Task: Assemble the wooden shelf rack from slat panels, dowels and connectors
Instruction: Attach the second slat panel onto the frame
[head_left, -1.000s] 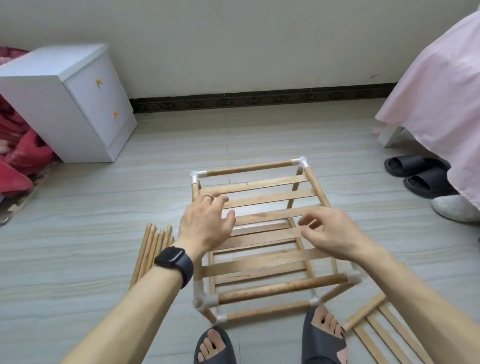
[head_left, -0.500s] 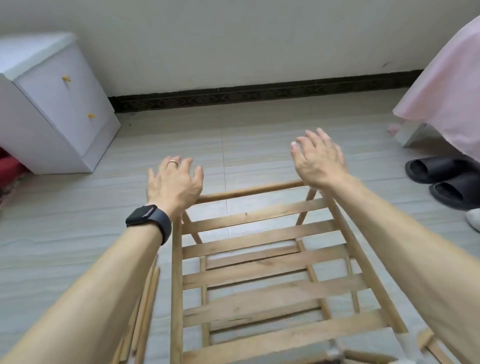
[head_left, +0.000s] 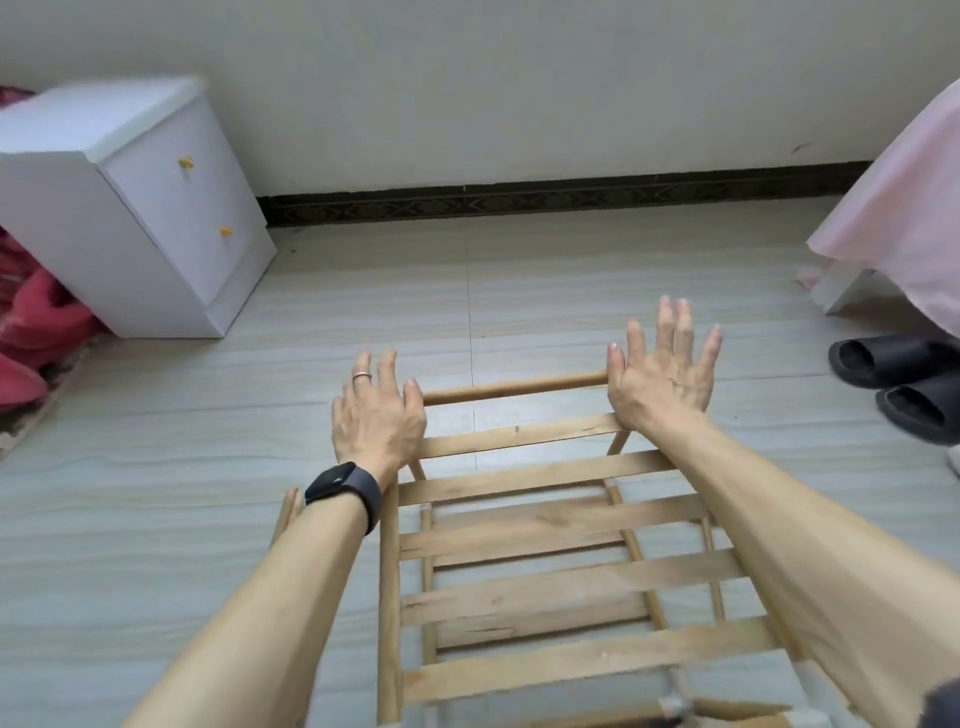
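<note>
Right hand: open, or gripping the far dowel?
Open. The right hand has straight, spread fingers at the end of the far dowel, curled round nothing. Palm contact: cannot tell.

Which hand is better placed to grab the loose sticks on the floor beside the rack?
Probably the left hand: the sticks lie beside its forearm, while the right hand is across the rack.

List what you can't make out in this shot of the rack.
All in the head view:
1. The rack's far corners: covered by the left hand and right hand; contact underneath unclear.
2. Rack's near end: blurred, cut off by the bottom edge.
3. Dowels: mostly behind the left forearm.
4. Slippers: cut by the right edge.
</note>
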